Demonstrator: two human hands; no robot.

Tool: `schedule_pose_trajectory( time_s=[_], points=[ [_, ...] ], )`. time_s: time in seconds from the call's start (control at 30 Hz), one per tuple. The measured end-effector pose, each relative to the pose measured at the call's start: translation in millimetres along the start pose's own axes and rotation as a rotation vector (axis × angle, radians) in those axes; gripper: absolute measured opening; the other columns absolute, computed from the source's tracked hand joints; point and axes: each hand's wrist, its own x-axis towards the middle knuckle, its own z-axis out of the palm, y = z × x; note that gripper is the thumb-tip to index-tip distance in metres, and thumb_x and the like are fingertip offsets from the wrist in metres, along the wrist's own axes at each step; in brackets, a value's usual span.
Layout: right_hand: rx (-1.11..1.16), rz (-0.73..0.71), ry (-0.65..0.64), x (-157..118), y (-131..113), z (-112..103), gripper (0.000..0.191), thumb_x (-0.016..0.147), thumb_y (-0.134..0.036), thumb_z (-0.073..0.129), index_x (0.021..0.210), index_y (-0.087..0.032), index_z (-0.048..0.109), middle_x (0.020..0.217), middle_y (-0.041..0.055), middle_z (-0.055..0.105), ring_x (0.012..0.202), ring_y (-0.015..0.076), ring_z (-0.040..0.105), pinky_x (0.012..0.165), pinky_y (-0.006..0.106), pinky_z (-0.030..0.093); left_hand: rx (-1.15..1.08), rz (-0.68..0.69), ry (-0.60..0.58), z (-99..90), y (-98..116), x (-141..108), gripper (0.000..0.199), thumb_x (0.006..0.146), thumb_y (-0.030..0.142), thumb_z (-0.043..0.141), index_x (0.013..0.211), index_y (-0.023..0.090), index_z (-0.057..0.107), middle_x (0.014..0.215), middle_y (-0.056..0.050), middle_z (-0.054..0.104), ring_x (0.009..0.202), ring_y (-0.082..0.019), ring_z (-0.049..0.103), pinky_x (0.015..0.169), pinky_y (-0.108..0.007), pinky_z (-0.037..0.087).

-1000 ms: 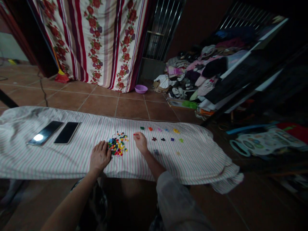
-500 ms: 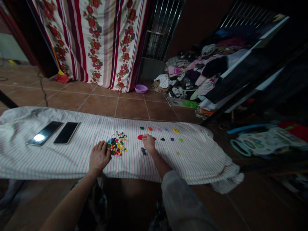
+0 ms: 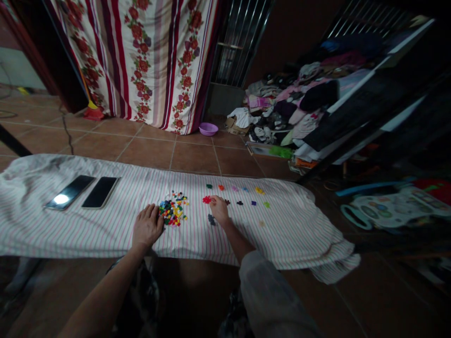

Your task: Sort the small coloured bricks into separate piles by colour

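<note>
My left hand [image 3: 147,226] lies palm down on the striped cloth [image 3: 116,234], fingers stretched out, its tips touching the left edge of a mixed pile of tiny coloured pieces [image 3: 173,210]. Bent over to the right, my right hand [image 3: 220,209] has its thumb and fingertips pinched together at a small red cluster [image 3: 206,199]. Whatever sits between those fingertips is too small to make out. Below it lies a dark grey cluster [image 3: 211,219]. Small groups sorted by colour spread behind and to the right, among them green [image 3: 209,186], orange [image 3: 221,187], yellow [image 3: 260,190] and lime [image 3: 267,204].
Two phones [image 3: 100,192] lie on the cloth at left. Beyond the table are a floral curtain [image 3: 158,61], a purple basin [image 3: 208,129] and a heap of clothes [image 3: 282,103]. A dark slanted frame bar [image 3: 322,162] stands near the table's right end.
The whole view has shifted slightly. My right hand stays pinched at the red cluster, and my left hand keeps its place beside the mixed pile.
</note>
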Motion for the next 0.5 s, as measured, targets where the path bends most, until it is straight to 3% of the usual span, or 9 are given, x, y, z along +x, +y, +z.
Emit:
schedule_pose_trajectory(
  time_s=[0.37,0.5],
  points=[
    [-0.029,-0.014,0.057,-5.7,-6.6,-3.3,0.034,0.079,-0.008,0.047,0.104,-0.018,0.068,0.101,0.0073,0.069,0.091,0.0177,0.063,0.086,0.030,0.048,0.031,0.016,0.011,1.4,-0.5,0.0,0.043,0.092,0.038,0.035,0.124,0.016,0.054,0.129,-0.016,0.059,0.129,-0.030,0.047,0.107,-0.048,0.038],
    [-0.068,-0.103,0.040,-10.9,-18.4,-3.7,0.028,0.087,-0.013,0.047,0.103,-0.018,0.070,0.100,0.0071,0.068,0.092,0.0185,0.061,0.089,0.030,0.044,0.030,0.023,-0.019,1.0,-2.0,-0.2,0.045,0.092,0.039,0.035,0.124,0.014,0.053,0.130,-0.018,0.058,0.129,-0.031,0.047,0.106,-0.049,0.038]
  ],
)
